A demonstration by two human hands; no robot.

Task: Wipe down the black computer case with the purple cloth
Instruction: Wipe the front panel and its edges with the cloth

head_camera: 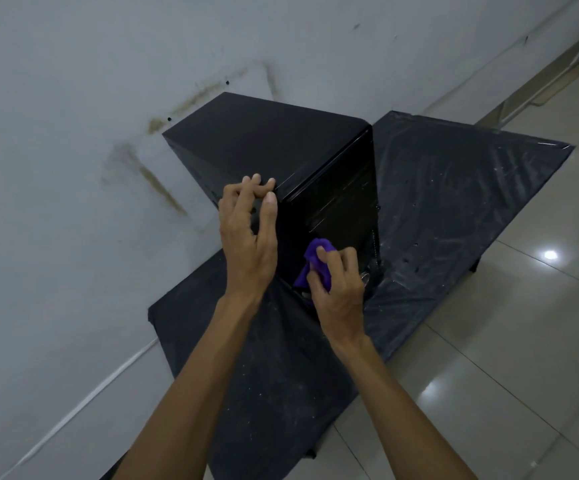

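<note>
The black computer case [267, 140] stands upright on a low table covered with black cloth [454, 188], close to the wall. My left hand [246, 237] grips the case's near top corner, fingers over the top and thumb on the front edge. My right hand [336, 289] holds the bunched purple cloth [316, 261] and presses it against the lower part of the case's glossy front panel, near the tabletop.
A stained grey wall [108, 98] runs along the left and behind the case. Shiny pale floor tiles [523, 341] lie to the right and in front. Metal legs of some furniture [558, 64] show at the far upper right.
</note>
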